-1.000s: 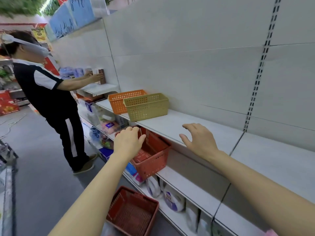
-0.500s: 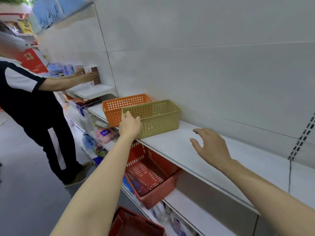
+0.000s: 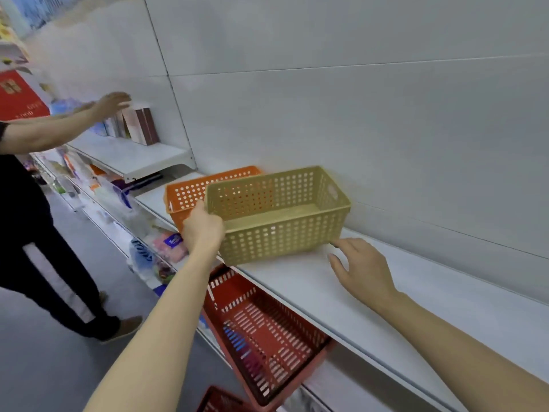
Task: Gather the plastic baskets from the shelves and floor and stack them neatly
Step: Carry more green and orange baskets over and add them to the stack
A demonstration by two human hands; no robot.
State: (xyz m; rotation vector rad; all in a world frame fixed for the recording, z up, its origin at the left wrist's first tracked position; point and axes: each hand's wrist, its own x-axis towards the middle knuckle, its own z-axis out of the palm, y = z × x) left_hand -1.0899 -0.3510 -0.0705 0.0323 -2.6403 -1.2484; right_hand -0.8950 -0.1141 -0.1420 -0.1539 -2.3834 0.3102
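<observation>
Nearest, low in view, corner of a dark red basket [image 3: 221, 401] near the floor; above it a larger red basket [image 3: 267, 334] tilted on the lower shelf under the white shelf [image 3: 386, 298]; right hand [image 3: 361, 270] relaxed with fingers spread, hovering over that shelf, fingertips just beside the yellow basket [image 3: 279, 215]; left hand [image 3: 203, 228] clamped on its near left corner; orange basket [image 3: 190, 193] touching behind; farther left, another person's arm [image 3: 59, 126] stretched toward boxes [image 3: 139, 124].
</observation>
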